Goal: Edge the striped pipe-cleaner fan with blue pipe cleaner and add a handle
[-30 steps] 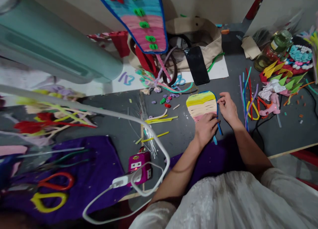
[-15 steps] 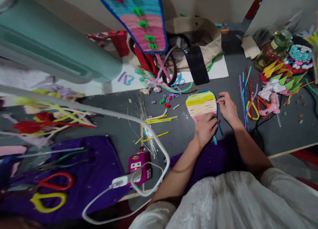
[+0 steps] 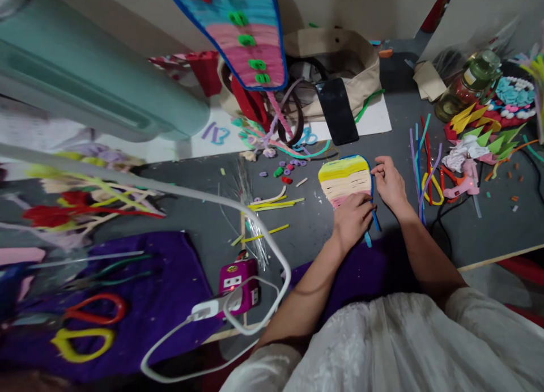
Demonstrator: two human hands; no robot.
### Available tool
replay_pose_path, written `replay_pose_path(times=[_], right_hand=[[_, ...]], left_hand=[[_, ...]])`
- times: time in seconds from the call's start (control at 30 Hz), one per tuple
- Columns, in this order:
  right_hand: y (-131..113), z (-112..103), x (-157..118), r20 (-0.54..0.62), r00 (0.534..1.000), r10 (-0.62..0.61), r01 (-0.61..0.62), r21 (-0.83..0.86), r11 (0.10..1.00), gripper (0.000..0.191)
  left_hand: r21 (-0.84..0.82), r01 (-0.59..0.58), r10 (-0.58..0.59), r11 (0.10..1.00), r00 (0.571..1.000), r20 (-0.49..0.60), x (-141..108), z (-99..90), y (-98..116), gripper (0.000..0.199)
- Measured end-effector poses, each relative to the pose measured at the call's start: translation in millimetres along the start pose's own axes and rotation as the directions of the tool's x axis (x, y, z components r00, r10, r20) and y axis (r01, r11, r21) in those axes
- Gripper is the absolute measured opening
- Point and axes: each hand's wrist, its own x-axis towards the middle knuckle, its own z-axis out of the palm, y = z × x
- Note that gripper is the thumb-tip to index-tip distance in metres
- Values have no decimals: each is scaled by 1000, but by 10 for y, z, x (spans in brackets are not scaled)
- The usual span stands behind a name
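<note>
One striped panel (image 3: 345, 182), in yellow, cream and pink bands, lay on the grey table (image 3: 501, 225) in front of the person, with one blue edging (image 3: 372, 179) along its top and right side. Two blue strip ends projected below it. The left hand (image 3: 351, 219) lay palm down over the panel's lower part, fingers bent; whether it gripped anything could not be told. The right hand (image 3: 390, 182) stood at the upper right edge, fingers half curled, thumb and forefinger close together by the edging; whether they pinched it was unclear. Beyond, one larger panel (image 3: 255, 35) bore five green loops in view. One phone (image 3: 337, 111) lay against one beige bag (image 3: 359, 49). To the right were one pink glue gun (image 3: 467, 179) and one glass jar (image 3: 467, 86); to the left, one magenta power adapter (image 3: 238, 284).
</note>
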Motion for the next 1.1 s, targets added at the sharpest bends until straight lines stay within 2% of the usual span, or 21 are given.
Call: replay_pose_path(times=[0.63,1.1], right_hand=[[34,19,14,-13,999,-38,38,-7,999,38],[10,5,17,14,1000,-14,15,-20,1000,38]], left_hand=[[-3,3,-3,1000,1000,13,15,-13,-1,19],[12,8,-8,1000,999,36,21,-34,21,19]])
